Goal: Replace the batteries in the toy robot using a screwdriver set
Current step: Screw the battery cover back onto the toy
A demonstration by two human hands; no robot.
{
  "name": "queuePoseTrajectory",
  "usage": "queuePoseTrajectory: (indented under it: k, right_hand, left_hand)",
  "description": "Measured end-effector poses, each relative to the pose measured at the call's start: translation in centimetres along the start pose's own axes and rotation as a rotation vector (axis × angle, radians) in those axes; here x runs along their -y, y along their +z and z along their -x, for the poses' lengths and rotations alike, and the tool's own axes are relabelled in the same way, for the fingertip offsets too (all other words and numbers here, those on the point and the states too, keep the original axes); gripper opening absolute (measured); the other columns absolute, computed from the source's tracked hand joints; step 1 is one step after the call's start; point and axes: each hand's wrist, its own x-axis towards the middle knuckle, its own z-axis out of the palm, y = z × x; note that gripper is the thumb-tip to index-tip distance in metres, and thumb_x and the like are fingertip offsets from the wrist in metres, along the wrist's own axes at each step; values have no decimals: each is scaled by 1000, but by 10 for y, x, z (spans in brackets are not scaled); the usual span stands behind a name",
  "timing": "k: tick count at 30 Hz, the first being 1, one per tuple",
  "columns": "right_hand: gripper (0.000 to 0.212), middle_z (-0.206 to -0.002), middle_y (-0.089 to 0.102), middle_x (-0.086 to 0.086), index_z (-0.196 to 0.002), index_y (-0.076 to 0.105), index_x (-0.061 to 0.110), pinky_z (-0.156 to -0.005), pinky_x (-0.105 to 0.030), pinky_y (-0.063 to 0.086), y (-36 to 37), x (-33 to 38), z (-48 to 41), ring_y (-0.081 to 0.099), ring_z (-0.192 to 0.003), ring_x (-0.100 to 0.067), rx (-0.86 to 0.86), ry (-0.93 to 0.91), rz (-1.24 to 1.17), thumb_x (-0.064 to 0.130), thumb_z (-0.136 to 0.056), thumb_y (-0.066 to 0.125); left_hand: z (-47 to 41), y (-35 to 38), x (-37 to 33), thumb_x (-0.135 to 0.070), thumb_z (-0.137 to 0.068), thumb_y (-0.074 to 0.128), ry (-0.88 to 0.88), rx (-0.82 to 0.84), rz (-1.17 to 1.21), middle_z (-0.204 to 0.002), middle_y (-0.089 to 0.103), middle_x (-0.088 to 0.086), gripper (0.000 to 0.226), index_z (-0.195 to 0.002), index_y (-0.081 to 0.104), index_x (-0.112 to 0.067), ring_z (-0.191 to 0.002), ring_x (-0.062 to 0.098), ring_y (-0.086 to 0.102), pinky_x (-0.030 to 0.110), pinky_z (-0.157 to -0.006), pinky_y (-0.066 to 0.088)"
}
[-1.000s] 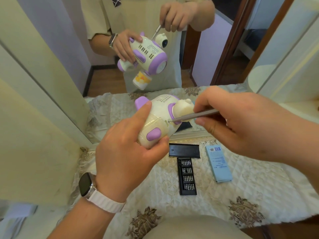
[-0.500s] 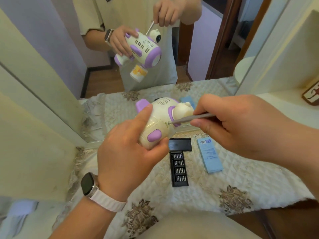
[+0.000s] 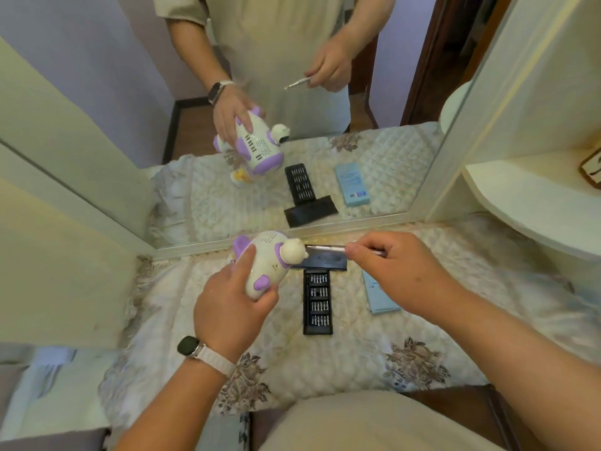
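Observation:
My left hand (image 3: 232, 304) grips the cream-and-purple toy robot (image 3: 268, 262) from below, holding it tilted over the quilted table cover (image 3: 341, 359). My right hand (image 3: 395, 271) pinches a slim silver screwdriver (image 3: 325, 247), its tip pointing left and ending just right of the toy's round head, apart from the body. The open black bit tray (image 3: 317, 302) of the screwdriver set lies flat below the toy, with its black lid (image 3: 322, 260) just behind it.
A light blue box (image 3: 379, 296) lies right of the bit tray, partly under my right wrist. A mirror (image 3: 292, 109) stands directly behind the table and repeats the scene. A cream shelf (image 3: 533, 203) juts in at the right, a cream panel (image 3: 58, 255) at the left.
The screwdriver tip has pulled out of the toy's body and back to the right. Both hands and the toy have dropped lower toward the table, and the camera view has tilted down.

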Motion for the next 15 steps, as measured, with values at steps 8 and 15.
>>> queuePoseTrajectory:
  k: [8, 15]
  right_hand:
    - [19, -58, 51, -4, -98, 53, 7, -47, -26, 32, 16, -67, 12, 39, -48, -14, 208, 445, -444, 23, -101, 42]
    - [19, -67, 51, -6, -87, 68, 7, -50, -28, 37, 16, -90, 23, 46, -57, -15, 180, 492, -560, 15, -96, 53]
  left_hand:
    - [27, 79, 63, -43, -82, 65, -172, 80, -25, -106, 64, 17, 70, -142, 41, -17, -87, 35, 60, 39, -65, 50]
    - [49, 123, 71, -22, -75, 78, -250, 34, -33, -125, 53, 28, 74, -140, 45, -14, -109, 46, 53, 54, -85, 50]
